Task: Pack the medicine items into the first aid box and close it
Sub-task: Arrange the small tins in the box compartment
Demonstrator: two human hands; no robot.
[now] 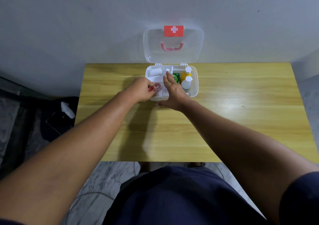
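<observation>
Head view, going left to right. Off the table's left edge, a small white object (68, 110) is lying on a dark cloth (58, 117) on the floor; can't identify it, and can't say if it belongs to the kit.

On the wooden table (224, 121), left hand (140, 90) is curling closed around a small red round item (151, 89), holding it over the near-left part of the first aid box (194, 86). Just right of it, another reddish round item (158, 86) is already sitting in the tray. White gauze-like rolls (155, 72) are lying in the far-left compartment.

Right hand (173, 92) is resting mostly open across the middle of the box, index finger extending to a white roll (167, 70) at the far end of the centre slot; gripping nothing that I can see, though the thumb is hidden below the box's near edge.

Right compartment: green packet (176, 77), yellow bottle (186, 74), clear bottle (186, 83), all in.

Lid (173, 52) is standing open against the wall, red cross label and pink handle showing.

Judging progress: packing is looking nearly done, no loose items on the table. Remaining: drop the red item, pull hands clear, close and latch.

Hard to read: tray contents under both hands, labels, latch.
</observation>
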